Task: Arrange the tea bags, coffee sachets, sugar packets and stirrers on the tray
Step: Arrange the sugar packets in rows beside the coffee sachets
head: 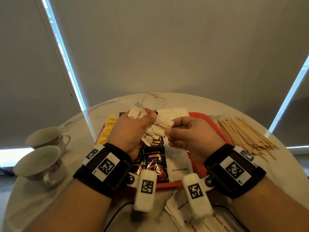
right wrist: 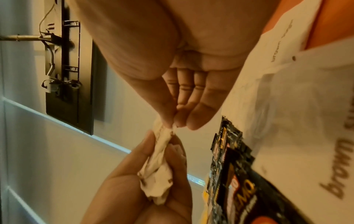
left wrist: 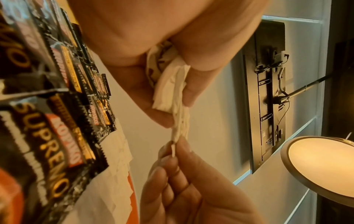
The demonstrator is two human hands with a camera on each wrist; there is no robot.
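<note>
Head view: above the tray (head: 215,124), the left hand (head: 132,133) clutches a crumpled bunch of sugar packets (head: 156,129), fingers curled around them, while the right hand (head: 189,136) pinches one packet's edge between thumb and fingertips, apparently peeling it free. On the tray lie coffee sachets (head: 154,162) in the middle, tea bags (head: 107,131) along its left side and more sugar packets on its right. Stirrers (head: 245,134) sit in a loose heap on the table right of the tray; two cups (head: 40,158) stand to its left. Spare packets lie on the table at its near edge. A hard tug could tear the thin paper and spill sugar, or shake the bunch loose over the sachets.
</note>
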